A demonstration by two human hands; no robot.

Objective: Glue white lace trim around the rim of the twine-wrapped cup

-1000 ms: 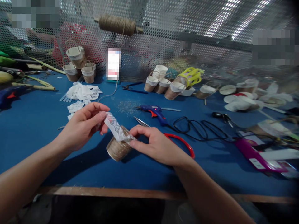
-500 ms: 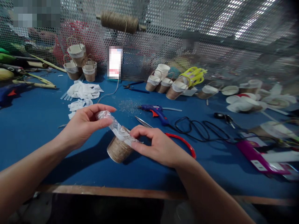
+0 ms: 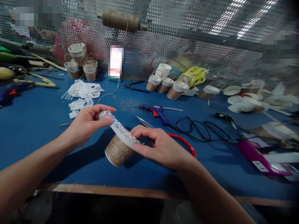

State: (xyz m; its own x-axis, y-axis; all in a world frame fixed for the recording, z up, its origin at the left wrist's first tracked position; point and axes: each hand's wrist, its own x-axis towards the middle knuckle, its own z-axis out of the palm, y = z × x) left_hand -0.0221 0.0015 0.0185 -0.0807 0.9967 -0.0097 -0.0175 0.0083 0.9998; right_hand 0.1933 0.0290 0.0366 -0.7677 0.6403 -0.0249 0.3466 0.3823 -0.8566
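A paper cup wrapped in brown twine [image 3: 119, 151] is tilted above the blue table, its base toward me on the left. White lace ribbon [image 3: 119, 128] runs along its rim. My left hand [image 3: 90, 124] pinches the free, bunched end of the ribbon between thumb and fingers, up and left of the cup. My right hand [image 3: 155, 144] grips the cup's rim together with the lace; the fingertips inside the cup are partly hidden. Just behind my right hand lie scissors with a red handle [image 3: 184, 141], and beyond them a blue glue gun [image 3: 156, 111].
White lace strips [image 3: 84, 90] lie at the back left. Finished twine cups [image 3: 90, 71] stand behind them, more cups [image 3: 177, 89] at the back right. Pliers [image 3: 137, 88], a black cord [image 3: 198, 129] and a purple power strip [image 3: 259, 160] lie about. A twine spool [image 3: 120, 21] hangs on the mesh.
The cup has turned and shifted slightly left and down, so more of its twine side shows. The lace now lies flatter along the rim. Both hands keep their hold.
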